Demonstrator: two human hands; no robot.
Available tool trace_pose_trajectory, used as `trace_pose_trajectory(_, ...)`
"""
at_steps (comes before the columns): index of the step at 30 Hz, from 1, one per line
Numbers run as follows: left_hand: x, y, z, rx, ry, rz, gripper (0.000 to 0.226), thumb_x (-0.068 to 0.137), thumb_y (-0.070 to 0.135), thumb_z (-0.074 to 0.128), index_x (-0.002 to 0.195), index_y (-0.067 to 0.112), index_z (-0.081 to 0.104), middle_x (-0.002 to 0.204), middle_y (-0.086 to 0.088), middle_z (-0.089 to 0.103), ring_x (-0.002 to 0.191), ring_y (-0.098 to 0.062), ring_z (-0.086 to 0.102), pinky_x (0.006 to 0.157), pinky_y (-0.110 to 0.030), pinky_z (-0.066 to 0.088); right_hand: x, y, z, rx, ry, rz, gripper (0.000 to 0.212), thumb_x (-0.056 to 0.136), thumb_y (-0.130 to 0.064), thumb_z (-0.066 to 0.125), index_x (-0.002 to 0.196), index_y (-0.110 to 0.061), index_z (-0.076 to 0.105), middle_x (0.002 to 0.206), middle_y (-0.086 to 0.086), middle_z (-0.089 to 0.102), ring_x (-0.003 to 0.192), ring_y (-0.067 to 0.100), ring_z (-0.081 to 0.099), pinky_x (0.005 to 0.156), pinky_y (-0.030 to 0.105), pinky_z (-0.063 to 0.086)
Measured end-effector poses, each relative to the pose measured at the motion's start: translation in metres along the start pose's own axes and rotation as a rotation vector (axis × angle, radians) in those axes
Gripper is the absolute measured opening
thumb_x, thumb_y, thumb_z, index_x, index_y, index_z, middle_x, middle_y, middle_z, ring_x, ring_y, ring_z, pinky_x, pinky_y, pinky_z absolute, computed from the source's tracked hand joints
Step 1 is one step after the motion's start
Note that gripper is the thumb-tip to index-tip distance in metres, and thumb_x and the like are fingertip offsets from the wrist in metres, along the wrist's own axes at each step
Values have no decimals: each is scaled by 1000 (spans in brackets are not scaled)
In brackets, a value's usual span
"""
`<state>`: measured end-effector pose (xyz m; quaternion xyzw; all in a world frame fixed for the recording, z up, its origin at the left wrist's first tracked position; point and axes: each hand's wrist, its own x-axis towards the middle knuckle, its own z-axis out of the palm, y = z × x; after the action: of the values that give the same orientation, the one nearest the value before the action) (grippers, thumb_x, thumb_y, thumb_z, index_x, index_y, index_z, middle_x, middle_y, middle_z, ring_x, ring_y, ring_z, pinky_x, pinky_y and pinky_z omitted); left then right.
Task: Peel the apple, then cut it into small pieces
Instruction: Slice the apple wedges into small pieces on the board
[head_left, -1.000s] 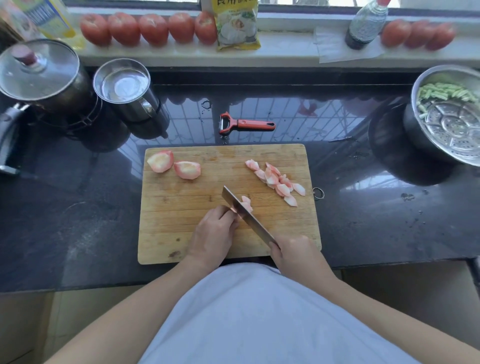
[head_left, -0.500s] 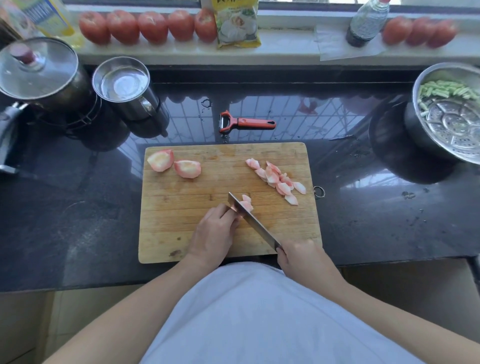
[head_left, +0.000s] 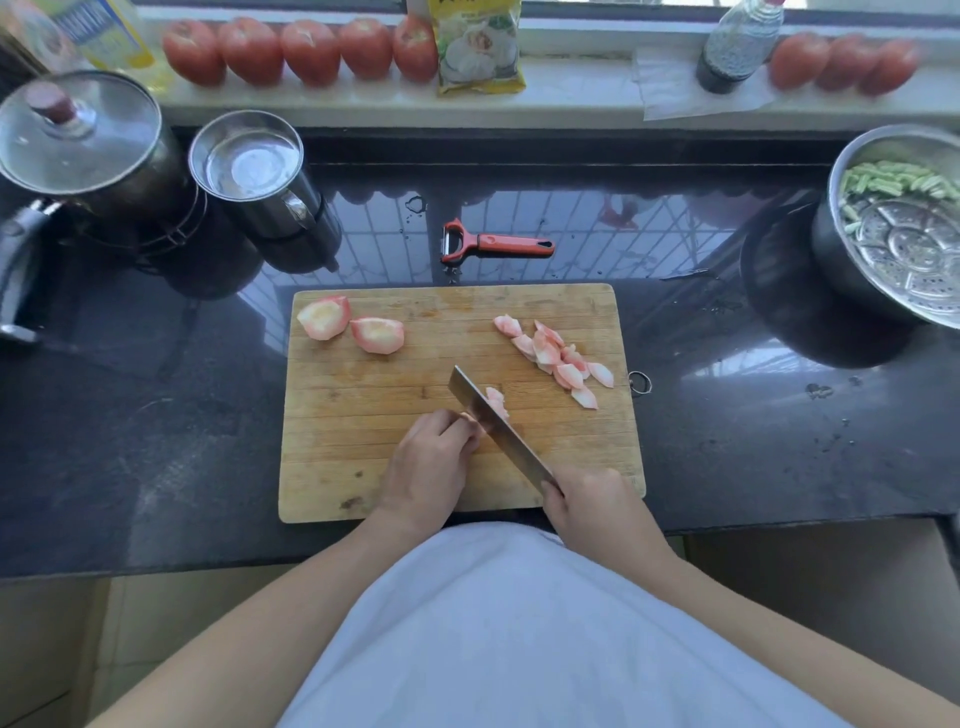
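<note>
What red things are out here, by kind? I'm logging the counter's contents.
Whole red fruits on the sill, left group: 5
Whole red fruits on the sill, right group: 3
Red-handled peeler: 1
Total: 9

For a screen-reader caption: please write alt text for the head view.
On a wooden cutting board, the right hand slices a peeled apple piece with a knife while the left hand steadies it. Two larger apple chunks and a pile of small pieces lie farther back.

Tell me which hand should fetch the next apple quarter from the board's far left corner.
Left. The left hand sits nearer the two apple quarters and only steadies the piece being cut, while the right hand grips the knife on the far side.
</note>
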<state>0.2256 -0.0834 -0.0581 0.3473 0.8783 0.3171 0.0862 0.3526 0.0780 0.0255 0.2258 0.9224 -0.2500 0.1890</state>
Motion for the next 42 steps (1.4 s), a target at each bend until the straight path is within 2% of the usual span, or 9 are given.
trace_pose_trajectory(6, 1, 3, -2, 1, -6, 2, 14, 92, 4, 74, 104, 10, 75, 91, -4, 67, 81, -29, 61, 64, -38, 52, -2, -5, -4, -45, -36, -3, 24, 101, -25, 48, 78, -19, 51, 80, 11, 68, 75, 33, 62, 66, 41, 51)
trace_pose_trajectory(15, 2, 1, -2, -15, -11, 10, 20, 93, 5, 72, 111, 13, 75, 92, -1, 65, 81, -27, 59, 67, -41, 54, -5, 5, -8, -144, -106, 14, 25, 102, -25, 44, 95, -10, 62, 84, 12, 68, 78, 33, 63, 64, 40, 51)
trace_pose_trajectory(19, 3, 4, -6, -11, -1, 7, 15, 91, 6, 75, 105, 12, 76, 87, -2, 63, 77, -29, 60, 63, -37, 51, 29, -16, 9, -99, -15, -8, 25, 102, -26, 44, 93, -12, 63, 82, 14, 67, 77, 37, 64, 63, 42, 53)
trace_pose_trajectory(22, 1, 3, -6, -2, 9, -3, 13, 89, 7, 77, 100, 12, 77, 87, -2, 66, 77, -27, 63, 64, -38, 54, 44, -29, 10, 12, 41, -4, 18, 102, -28, 47, 101, -19, 63, 80, 14, 65, 73, 36, 61, 60, 40, 50)
trace_pose_trajectory(24, -2, 2, -5, -7, 18, 13, 12, 92, 10, 76, 103, 12, 78, 95, -1, 71, 85, -26, 66, 70, -36, 57, 37, -26, 6, 40, 57, -7, 20, 101, -26, 49, 89, -18, 63, 76, 13, 64, 69, 35, 58, 58, 38, 46)
trace_pose_trajectory(27, -4, 3, -4, -19, 28, 6, 11, 95, 13, 73, 105, 11, 78, 102, -3, 72, 91, -24, 67, 72, -36, 58, 17, -12, 0, 41, 30, 22, 29, 100, -27, 49, 72, -20, 46, 69, 9, 61, 64, 32, 55, 57, 39, 45)
trace_pose_trajectory(33, -1, 2, -3, -13, 4, -14, 9, 97, 13, 71, 104, 12, 76, 94, -3, 69, 82, -27, 63, 65, -40, 54, -3, -5, -6, -38, -51, 18, 24, 102, -26, 47, 79, -19, 50, 68, 0, 52, 67, 27, 53, 55, 34, 34)
trace_pose_trajectory(38, -1, 1, -3, -11, 6, -7, 10, 97, 14, 70, 105, 12, 76, 92, -3, 67, 80, -27, 63, 65, -41, 55, -5, -9, -10, -77, -66, 15, 25, 103, -26, 45, 79, -21, 45, 74, 4, 59, 71, 29, 56, 57, 34, 36)
trace_pose_trajectory(42, -1, 2, -4, -16, 0, -1, 12, 97, 11, 70, 107, 12, 76, 92, -4, 67, 80, -28, 62, 66, -41, 55, 0, -7, -8, -132, -75, 18, 24, 103, -24, 44, 80, -19, 49, 74, 5, 57, 70, 30, 55, 56, 35, 38)
